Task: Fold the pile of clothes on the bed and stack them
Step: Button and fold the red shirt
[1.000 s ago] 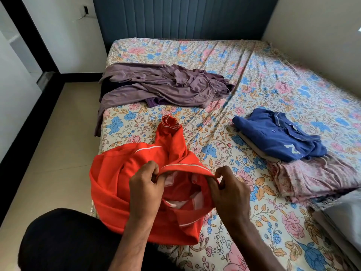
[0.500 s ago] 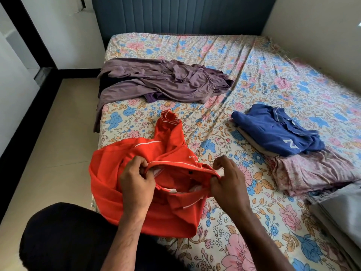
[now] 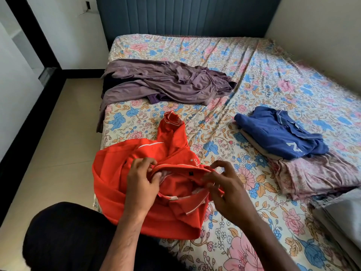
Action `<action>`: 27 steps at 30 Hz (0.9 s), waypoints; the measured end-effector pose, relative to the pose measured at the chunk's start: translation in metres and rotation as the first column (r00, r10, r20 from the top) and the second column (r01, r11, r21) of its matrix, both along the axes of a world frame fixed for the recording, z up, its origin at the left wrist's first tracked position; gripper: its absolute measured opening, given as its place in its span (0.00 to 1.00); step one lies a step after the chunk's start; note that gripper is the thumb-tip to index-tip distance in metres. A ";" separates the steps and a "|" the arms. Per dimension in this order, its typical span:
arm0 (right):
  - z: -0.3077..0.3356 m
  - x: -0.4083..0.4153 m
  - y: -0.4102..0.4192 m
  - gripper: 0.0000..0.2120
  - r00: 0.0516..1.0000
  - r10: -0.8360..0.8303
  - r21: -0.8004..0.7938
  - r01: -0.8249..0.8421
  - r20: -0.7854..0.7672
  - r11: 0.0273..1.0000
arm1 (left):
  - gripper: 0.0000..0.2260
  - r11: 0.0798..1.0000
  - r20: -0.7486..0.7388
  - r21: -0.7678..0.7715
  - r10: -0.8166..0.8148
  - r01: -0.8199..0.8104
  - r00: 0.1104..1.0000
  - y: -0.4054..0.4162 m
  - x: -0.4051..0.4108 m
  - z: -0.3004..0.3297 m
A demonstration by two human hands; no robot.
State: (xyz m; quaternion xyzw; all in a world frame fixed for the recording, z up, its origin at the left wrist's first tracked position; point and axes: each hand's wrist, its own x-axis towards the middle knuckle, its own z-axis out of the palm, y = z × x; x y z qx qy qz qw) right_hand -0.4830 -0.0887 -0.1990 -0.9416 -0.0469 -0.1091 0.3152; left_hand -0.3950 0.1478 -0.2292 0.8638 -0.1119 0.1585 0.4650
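Folding partly done: blue shirt (image 3: 281, 133) tops a stack (image 3: 312, 173) on the bed (image 3: 195, 47); purple clothes (image 3: 166, 83) lie unfolded farther off. Left hand (image 3: 141, 184) and right hand (image 3: 224, 184) each pinch the red shirt (image 3: 117, 173) collar at the bed's near edge.

The room is lit by soft daylight that comes from about 9 o'clock, where a bright white wall (image 3: 17, 79) is almost overexposed. The floral bed sheet (image 3: 224, 61) is evenly bright, with only soft shadows in its folds. The dark headboard (image 3: 185, 14) at 12 o'clock stays dim. The right hand (image 3: 228, 190) shows light motion blur at the fingers; the left hand (image 3: 141, 184) is a little sharper. Straight lines bend near the edges, a wide-angle distortion. At 7 o'clock the black clothing (image 3: 68, 237) loses all detail.
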 end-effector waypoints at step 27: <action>0.018 0.018 0.062 0.20 0.993 0.082 0.323 -0.107 0.089 0.940 | 0.21 0.914 -0.417 -0.087 -0.394 0.396 0.819 -0.012 -0.028 0.026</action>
